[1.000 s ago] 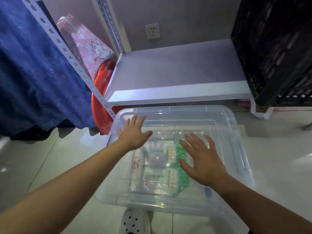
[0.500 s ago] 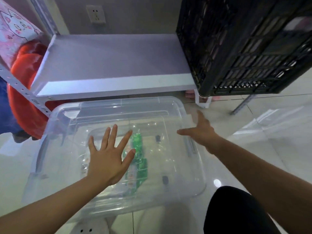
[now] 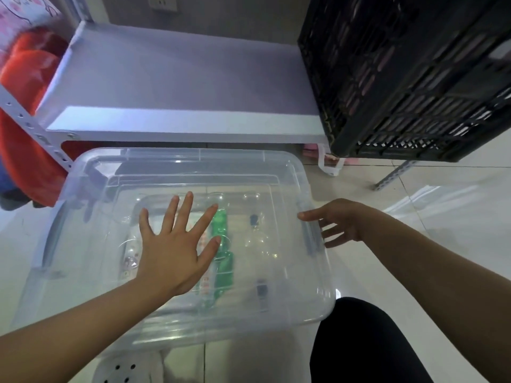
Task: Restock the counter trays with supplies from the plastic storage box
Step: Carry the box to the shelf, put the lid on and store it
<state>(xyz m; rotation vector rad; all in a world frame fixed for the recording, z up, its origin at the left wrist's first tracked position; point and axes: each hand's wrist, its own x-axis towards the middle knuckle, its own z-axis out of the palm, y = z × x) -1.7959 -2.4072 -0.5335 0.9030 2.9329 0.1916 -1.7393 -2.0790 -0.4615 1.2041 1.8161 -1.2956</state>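
The plastic storage box (image 3: 177, 244) sits on the floor tiles in front of the low white shelf (image 3: 177, 125), lid on; since a second ago my right hand (image 3: 336, 221) has left the lid top and gone to the right-edge latch (image 3: 309, 233), fingers loosely curled, gripping nothing I can confirm; my left hand (image 3: 172, 250) stays flat on the lid, fingers spread; I judge unlatching is next. The green packets (image 3: 221, 244) inside read blurred through the plastic; the black crate (image 3: 409, 78) is cut off; no counter trays are visible.

Both forearms are bare, with no sleeves showing. A black trouser leg (image 3: 365, 344) covers the knee at five o'clock. A white perforated shoe (image 3: 124, 369) sits at six o'clock.
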